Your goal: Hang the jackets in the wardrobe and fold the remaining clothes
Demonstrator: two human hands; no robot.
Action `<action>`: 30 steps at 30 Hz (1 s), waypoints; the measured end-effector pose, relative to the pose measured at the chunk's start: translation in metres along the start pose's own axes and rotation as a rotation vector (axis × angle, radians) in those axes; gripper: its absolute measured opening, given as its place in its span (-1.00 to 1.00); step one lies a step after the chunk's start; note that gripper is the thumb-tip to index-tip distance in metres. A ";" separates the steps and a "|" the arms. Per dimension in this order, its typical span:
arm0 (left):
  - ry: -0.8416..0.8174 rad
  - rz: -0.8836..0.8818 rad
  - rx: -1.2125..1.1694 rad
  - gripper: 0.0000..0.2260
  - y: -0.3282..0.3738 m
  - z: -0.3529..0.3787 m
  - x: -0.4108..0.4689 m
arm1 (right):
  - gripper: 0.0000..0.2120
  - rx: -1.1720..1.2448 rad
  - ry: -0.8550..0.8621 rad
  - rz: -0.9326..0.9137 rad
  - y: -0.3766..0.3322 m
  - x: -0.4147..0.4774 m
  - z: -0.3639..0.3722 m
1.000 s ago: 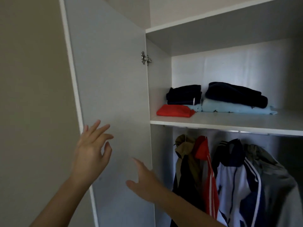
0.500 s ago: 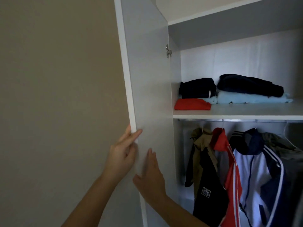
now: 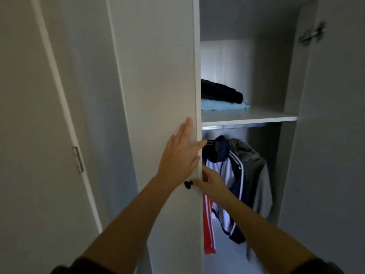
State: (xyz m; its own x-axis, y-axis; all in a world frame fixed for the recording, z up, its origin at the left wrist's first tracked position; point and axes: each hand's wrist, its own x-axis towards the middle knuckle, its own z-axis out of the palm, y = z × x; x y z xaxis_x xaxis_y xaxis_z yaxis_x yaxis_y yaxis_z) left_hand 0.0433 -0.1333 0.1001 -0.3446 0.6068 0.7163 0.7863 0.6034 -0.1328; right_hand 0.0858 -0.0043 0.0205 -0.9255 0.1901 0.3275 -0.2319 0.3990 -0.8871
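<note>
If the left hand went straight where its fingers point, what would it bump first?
The left hand lies flat on the door, so it would meet more door, then its edge. Beyond that probably the shelf, but depth is unclear.

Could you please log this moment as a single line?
left hand: flat on wardrobe door | right hand: at door edge by knob | jackets: hung | door: ajar

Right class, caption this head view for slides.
Left hand flat on white wardrobe door, right hand at its edge.
</note>
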 end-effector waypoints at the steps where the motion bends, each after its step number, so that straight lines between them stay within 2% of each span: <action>1: -0.035 -0.033 0.052 -0.56 0.009 0.015 0.015 | -0.69 0.005 0.016 0.039 0.008 0.004 -0.019; 4: -0.156 -0.082 0.193 -0.47 0.028 0.061 0.056 | -0.57 0.053 -0.027 0.129 0.033 0.013 -0.074; 6: -0.271 -0.102 0.262 -0.40 0.032 0.088 0.078 | -0.57 -0.030 -0.040 0.185 0.049 0.014 -0.108; 9: -0.432 -0.151 0.359 -0.43 0.037 0.119 0.098 | -0.68 -0.147 0.009 0.203 0.066 0.012 -0.160; 11: -0.413 -0.166 0.372 -0.51 0.053 0.132 0.112 | -0.78 -0.122 0.131 0.182 0.069 0.002 -0.199; 14: -0.279 -0.078 0.115 -0.58 0.113 0.145 0.143 | -0.79 -0.210 0.406 0.045 0.066 -0.026 -0.265; 19: -0.135 0.032 -0.625 -0.61 0.265 0.132 0.203 | -0.76 -0.396 0.675 -0.166 0.044 -0.100 -0.367; 22: -0.061 0.100 -0.851 -0.53 0.347 0.120 0.230 | -0.76 -0.481 0.837 -0.213 0.038 -0.147 -0.416; 25: -0.002 0.080 -0.978 -0.32 0.415 0.113 0.240 | -0.71 -0.537 0.990 -0.185 0.044 -0.181 -0.446; 27: 0.013 0.033 -0.950 -0.17 0.446 0.112 0.245 | -0.69 -0.491 0.899 -0.081 0.052 -0.190 -0.458; 30: -0.044 -0.080 -0.834 -0.04 0.473 0.111 0.252 | -0.68 -0.385 0.594 0.173 0.071 -0.187 -0.463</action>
State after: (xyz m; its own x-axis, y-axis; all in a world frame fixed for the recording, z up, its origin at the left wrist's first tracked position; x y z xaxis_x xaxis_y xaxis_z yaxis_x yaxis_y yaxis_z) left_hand 0.2715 0.3630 0.1418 -0.4219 0.6081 0.6724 0.8739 0.0752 0.4803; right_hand 0.3813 0.4043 0.0466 -0.5955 0.6900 0.4114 0.1261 0.5861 -0.8004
